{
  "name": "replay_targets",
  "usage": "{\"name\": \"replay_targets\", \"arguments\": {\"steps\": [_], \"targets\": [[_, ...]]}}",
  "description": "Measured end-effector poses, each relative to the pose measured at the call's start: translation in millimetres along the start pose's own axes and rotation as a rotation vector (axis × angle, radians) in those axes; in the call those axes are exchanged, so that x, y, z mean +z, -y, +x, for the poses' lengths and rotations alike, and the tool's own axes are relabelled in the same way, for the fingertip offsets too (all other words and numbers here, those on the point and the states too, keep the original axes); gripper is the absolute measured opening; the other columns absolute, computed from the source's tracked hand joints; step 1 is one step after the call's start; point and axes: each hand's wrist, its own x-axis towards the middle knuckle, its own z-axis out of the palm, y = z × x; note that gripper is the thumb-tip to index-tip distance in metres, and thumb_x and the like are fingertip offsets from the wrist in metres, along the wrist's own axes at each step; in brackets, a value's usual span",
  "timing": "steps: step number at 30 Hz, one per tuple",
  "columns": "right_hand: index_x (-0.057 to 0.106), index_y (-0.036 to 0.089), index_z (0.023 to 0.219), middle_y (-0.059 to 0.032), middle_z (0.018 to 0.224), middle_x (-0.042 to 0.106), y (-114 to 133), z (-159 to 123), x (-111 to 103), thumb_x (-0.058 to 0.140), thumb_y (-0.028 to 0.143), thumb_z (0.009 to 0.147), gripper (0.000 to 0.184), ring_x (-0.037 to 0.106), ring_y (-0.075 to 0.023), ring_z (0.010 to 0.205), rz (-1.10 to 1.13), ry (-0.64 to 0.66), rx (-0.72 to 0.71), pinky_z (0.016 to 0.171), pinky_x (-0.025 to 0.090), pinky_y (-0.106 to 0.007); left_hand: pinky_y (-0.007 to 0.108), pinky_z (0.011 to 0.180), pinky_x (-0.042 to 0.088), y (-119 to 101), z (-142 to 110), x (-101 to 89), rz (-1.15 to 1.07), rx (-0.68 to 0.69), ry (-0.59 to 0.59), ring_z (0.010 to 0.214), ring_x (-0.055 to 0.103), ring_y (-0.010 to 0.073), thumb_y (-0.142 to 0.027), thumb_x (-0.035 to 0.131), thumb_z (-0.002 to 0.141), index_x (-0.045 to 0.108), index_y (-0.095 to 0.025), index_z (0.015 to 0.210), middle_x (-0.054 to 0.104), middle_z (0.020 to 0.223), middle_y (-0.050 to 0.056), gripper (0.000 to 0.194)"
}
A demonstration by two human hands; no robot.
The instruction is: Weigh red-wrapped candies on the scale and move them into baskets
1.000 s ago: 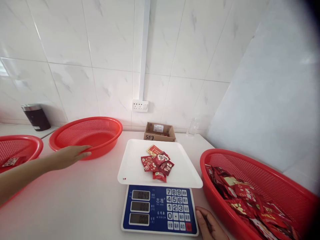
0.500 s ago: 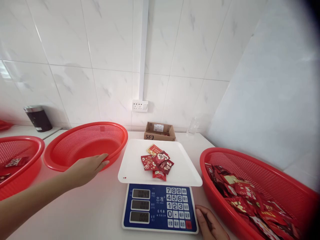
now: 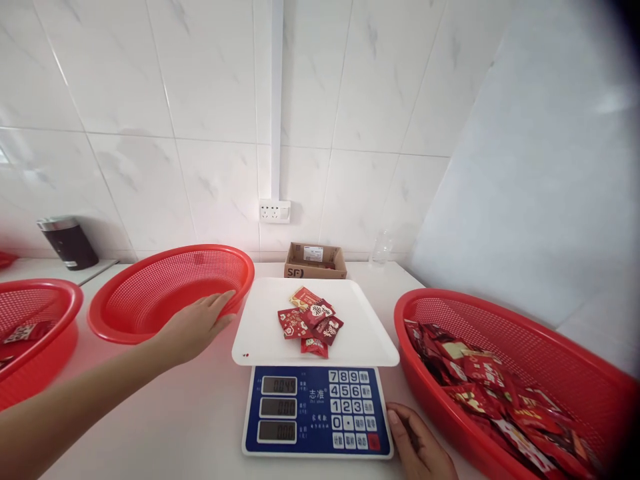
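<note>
My left hand [image 3: 197, 327] reaches over the near right rim of a red plastic basket [image 3: 173, 263]. Its fingers are stretched out, with nothing seen in them. To its right stands a blue and white electronic scale [image 3: 315, 407] with a white tray [image 3: 255, 320] on top. Several small red snack packets [image 3: 310, 320] lie in a loose pile on that tray, and the upper display [image 3: 279, 385] appears to read 0.049. Beside the keypad, my right hand [image 3: 420, 443] rests against the scale's right edge, loosely curled, thumb and forefinger slightly apart; its other fingers are partly hidden.
On the right, a large red basket [image 3: 463, 300] holds many packets. Another red basket [image 3: 60, 340] with packets is at the far left. Behind the scale stand a cardboard box [image 3: 303, 272] and a clear glass [image 3: 382, 247]. A dark canister [image 3: 73, 247] stands back left.
My left hand has moved a little right along the basket rim, its fingers straighter and nearer the tray. My right hand stays by the scale. The packets lie as before; the view has shifted slightly.
</note>
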Motion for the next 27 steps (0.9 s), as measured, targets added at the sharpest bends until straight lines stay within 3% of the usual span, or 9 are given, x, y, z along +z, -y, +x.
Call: {"name": "replay_targets", "arguments": {"steps": [3,8,13,16,20,24,27], "targets": [[0.07,0.019,0.087,-0.0093,0.092,0.073,2,-1,1,0.054,0.067,0.071,0.053,0.068,-0.0229,0.084,-0.002,-0.001,-0.013,0.071,0.056,-0.025,0.047,0.107,0.034,-31,7,-2.6,-0.053,0.108,0.057,0.132,0.038,0.0276,-0.052,0.029,0.091,0.034,-0.021,0.14,0.042,0.144,0.01,0.058],[0.069,0.018,0.088,-0.0099,0.094,0.073,3,-3,1,0.054,0.064,0.073,0.051,0.068,-0.0226,0.084,0.006,0.002,-0.041,0.074,0.055,-0.025,0.037,0.109,0.033,-81,22,6.4,-0.158,0.37,0.234,0.135,0.035,0.0223,-0.051,0.04,0.088,0.034,-0.027,0.14,0.037,0.148,0.005,0.057],[0.069,0.018,0.089,-0.0101,0.094,0.073,0,-3,1,0.054,0.063,0.074,0.05,0.068,-0.022,0.083,0.029,0.023,-0.043,0.074,0.054,-0.025,0.038,0.099,0.043,-100,39,16.8,-0.095,0.416,0.25,0.123,0.05,0.0226,-0.034,0.033,0.091,0.038,-0.03,0.138,0.051,0.138,0.004,0.047],[0.069,0.018,0.089,-0.0097,0.094,0.073,0,-4,3,0.054,0.061,0.075,0.048,0.069,-0.0213,0.083,0.033,-0.023,-0.047,0.073,0.054,-0.023,0.037,0.094,0.046,-92,42,10.6,-0.025,0.374,0.185,0.119,0.053,0.0231,-0.017,0.029,0.088,0.039,-0.027,0.137,0.052,0.136,0.007,0.051],[0.07,0.018,0.086,-0.009,0.091,0.074,3,-4,2,0.056,0.06,0.074,0.046,0.069,-0.0216,0.082,0.059,-0.029,-0.056,0.071,0.055,-0.023,0.041,0.096,0.044,-59,42,-12.4,0.092,0.278,0.058,0.124,0.048,0.0252,-0.003,0.026,0.08,0.038,-0.022,0.138,0.048,0.139,0.009,0.062],[0.07,0.018,0.087,-0.0095,0.091,0.074,4,-2,-1,0.056,0.062,0.072,0.048,0.069,-0.0228,0.083,0.043,0.003,-0.037,0.072,0.056,-0.024,0.053,0.096,0.039,-21,45,-31.4,0.195,0.154,-0.042,0.123,0.046,0.0342,-0.006,0.025,0.081,0.046,-0.01,0.131,0.051,0.132,0.018,0.054],[0.069,0.018,0.088,-0.0099,0.092,0.074,1,-1,-1,0.056,0.063,0.072,0.049,0.069,-0.0235,0.086,0.034,0.001,-0.03,0.073,0.056,-0.024,0.052,0.103,0.034,-18,47,-30.1,0.182,0.136,-0.05,0.124,0.045,0.0328,-0.021,0.027,0.089,0.052,-0.012,0.124,0.054,0.129,0.017,0.044]]}}
